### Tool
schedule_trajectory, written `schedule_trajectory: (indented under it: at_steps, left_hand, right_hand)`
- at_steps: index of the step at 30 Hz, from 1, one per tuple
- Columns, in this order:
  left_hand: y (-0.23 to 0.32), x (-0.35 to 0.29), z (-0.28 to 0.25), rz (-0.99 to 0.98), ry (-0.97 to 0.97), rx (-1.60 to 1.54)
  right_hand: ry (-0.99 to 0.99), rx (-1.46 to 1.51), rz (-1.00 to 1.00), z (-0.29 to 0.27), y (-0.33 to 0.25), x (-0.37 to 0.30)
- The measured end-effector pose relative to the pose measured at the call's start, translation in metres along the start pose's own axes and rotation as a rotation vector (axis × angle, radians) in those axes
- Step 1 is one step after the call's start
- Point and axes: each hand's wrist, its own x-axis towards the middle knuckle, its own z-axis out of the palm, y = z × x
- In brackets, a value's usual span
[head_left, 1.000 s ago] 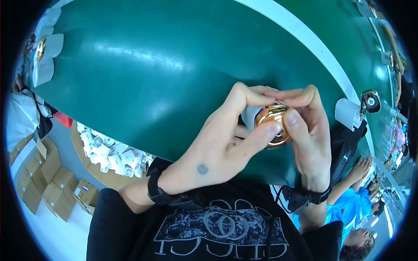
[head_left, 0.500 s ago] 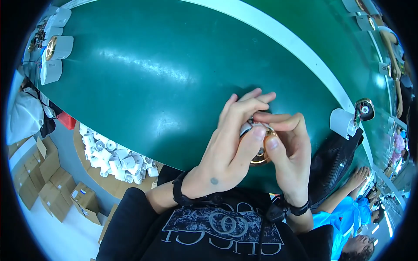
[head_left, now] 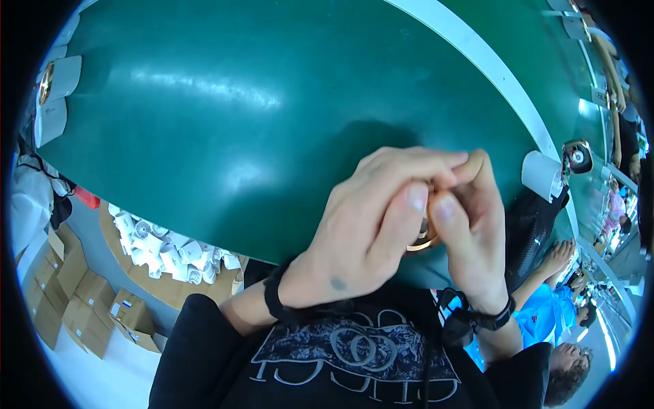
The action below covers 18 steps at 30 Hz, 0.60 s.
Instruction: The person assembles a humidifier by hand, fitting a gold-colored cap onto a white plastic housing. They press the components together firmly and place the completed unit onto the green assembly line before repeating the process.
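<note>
Just above the near part of the green table (head_left: 293,136), both my hands pinch a small round gold-rimmed part (head_left: 425,238). My left hand (head_left: 368,225) is closed on its left side, thumb pressed along it and fingers curled over the top. My right hand (head_left: 480,238) grips the other side between thumb and bent forefinger. The fingertips of the two hands meet over the part. Most of it is hidden by the fingers; only the gold lower rim and a bit of its dark inside show.
A white housing (head_left: 542,176) with a gold-rimmed piece (head_left: 578,156) stands right, beside a black mesh bag (head_left: 530,228). More white housings (head_left: 66,76) stand far left. A carton of white parts (head_left: 170,253) and brown boxes (head_left: 88,307) sit lower left. A person in blue (head_left: 550,317) sits right.
Both hands have shifted slightly right with the gold-rimmed part, and the left fingers have folded down over it. The view has turned a little, moving the surroundings.
</note>
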Motion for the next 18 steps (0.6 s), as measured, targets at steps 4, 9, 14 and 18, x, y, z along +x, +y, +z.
schedule_trajectory:
  at_steps: [4, 9, 14, 18]
  left_hand:
    - [0.004, 0.002, 0.001, -0.042, 0.060, -0.030]
    - [-0.006, -0.018, 0.006, 0.082, 0.034, 0.109]
    - [0.002, -0.011, -0.013, 0.031, -0.121, 0.100]
    - [0.004, -0.013, -0.014, -0.011, -0.165, 0.137]
  right_hand:
    - [-0.015, -0.243, 0.139, 0.000, -0.015, 0.011]
    - [0.137, -0.155, -0.054, 0.014, 0.014, -0.017]
    - [0.067, -0.146, -0.119, 0.006, 0.016, -0.015]
    - [0.059, -0.142, -0.123, 0.006, 0.018, -0.017]
